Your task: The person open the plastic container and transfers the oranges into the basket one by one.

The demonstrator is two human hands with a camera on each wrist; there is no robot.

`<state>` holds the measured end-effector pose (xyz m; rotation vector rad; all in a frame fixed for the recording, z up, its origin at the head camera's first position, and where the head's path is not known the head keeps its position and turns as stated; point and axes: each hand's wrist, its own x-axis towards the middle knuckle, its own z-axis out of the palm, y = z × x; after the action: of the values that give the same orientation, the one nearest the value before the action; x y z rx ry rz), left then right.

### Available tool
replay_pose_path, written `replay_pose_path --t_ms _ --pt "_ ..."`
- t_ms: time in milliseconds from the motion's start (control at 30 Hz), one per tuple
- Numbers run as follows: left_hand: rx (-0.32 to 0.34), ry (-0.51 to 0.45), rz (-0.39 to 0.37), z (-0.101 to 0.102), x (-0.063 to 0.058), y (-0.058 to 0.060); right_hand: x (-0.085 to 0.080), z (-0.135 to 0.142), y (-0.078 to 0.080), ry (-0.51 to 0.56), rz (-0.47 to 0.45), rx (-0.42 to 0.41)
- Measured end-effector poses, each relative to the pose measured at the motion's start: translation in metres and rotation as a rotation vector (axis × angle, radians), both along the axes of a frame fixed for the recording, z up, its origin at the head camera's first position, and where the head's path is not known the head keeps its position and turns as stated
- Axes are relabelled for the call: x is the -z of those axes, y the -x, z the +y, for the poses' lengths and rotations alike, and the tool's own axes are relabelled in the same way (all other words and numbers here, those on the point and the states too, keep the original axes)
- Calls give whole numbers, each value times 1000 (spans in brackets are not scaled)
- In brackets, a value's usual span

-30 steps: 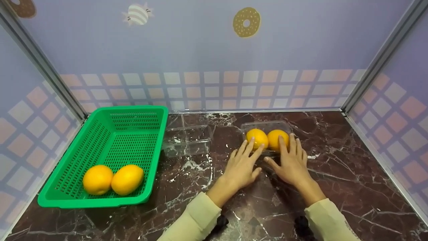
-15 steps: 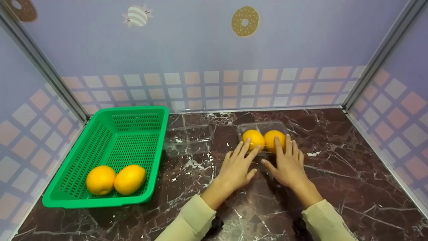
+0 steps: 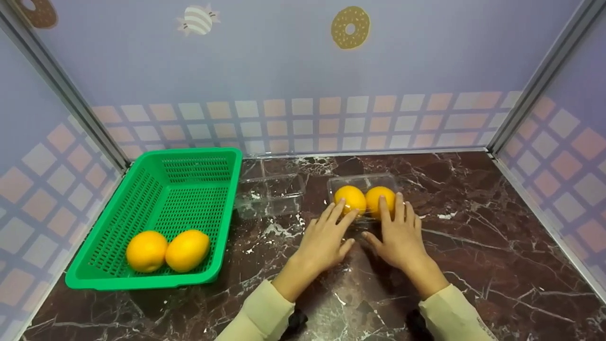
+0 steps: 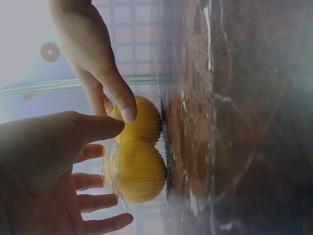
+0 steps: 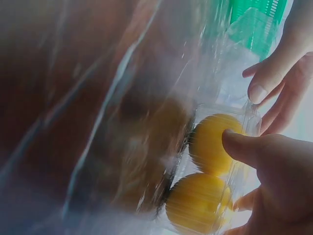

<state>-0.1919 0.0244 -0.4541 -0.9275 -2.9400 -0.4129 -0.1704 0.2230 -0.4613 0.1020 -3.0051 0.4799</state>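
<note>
Left hand (image 3: 322, 240) and right hand (image 3: 402, 238) rest relaxed and straight-fingered on a clear rectangular plastic box (image 3: 360, 180), two round orange fruits (image 3: 349, 198) inside, on dark-red marbled bench (image 3: 502, 279), rectangular green plastic basket (image 3: 142, 283) at left.

A pale yellow left sleeve (image 3: 258, 312) and a matching right sleeve (image 3: 452, 315) are worn, softly creased; beside each, a small black object (image 3: 297, 322) is partly seen.

We're inside a booth (image 3: 293, 71): purple walls (image 3: 284, 61) on three sides, printed doughnuts (image 3: 361, 28), metal corner strips (image 3: 539, 76), marbled tabletop (image 3: 497, 274)!
</note>
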Motion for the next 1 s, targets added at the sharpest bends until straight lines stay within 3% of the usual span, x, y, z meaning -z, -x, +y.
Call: replay_pose_path --t_ms 267,600,833,1000 --pt "-22 -47 -72 -16 -10 3 -11 -9 0 36 -55 -26" --pt "-33 -38 -87 -14 -13 2 -16 -2 -1 109 -82 -49" --pt "-60 -38 -23 -7 -20 3 -23 14 4 314 -50 -119" --pt "-27 -38 75 4 -23 4 -26 30 7 447 13 -114"
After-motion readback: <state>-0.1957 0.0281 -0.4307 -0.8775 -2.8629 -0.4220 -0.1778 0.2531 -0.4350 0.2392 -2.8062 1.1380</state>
